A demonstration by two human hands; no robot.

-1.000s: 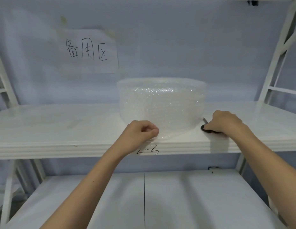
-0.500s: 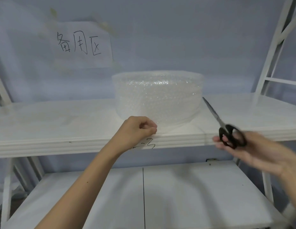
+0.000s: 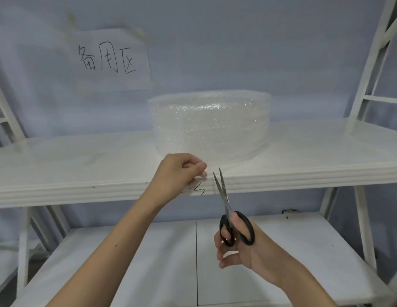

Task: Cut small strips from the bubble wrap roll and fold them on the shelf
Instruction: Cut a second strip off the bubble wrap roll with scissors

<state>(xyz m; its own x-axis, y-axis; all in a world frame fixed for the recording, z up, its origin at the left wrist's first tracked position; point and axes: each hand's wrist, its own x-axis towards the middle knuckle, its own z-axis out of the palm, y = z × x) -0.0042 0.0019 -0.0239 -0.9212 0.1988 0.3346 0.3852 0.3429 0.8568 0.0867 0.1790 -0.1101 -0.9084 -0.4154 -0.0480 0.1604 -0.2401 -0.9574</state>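
A clear bubble wrap roll (image 3: 209, 125) stands on its end in the middle of the white upper shelf (image 3: 82, 165). Its loose end runs forward to the shelf's front edge, where my left hand (image 3: 178, 173) pinches it. My right hand (image 3: 239, 247) grips black-handled scissors (image 3: 228, 209) below and in front of the shelf. The blades are slightly parted and point up, with their tips at the shelf edge just right of my left fingers.
A paper sign with handwritten characters (image 3: 109, 59) is taped to the wall behind. White rack uprights (image 3: 370, 63) stand at the right and left. A lower white shelf (image 3: 281, 251) lies beneath my arms.
My right hand lifted the scissors off the shelf beside the roll, swung out to the right, then came in below the shelf edge with blades pointing up. My left hand kept its pinch.
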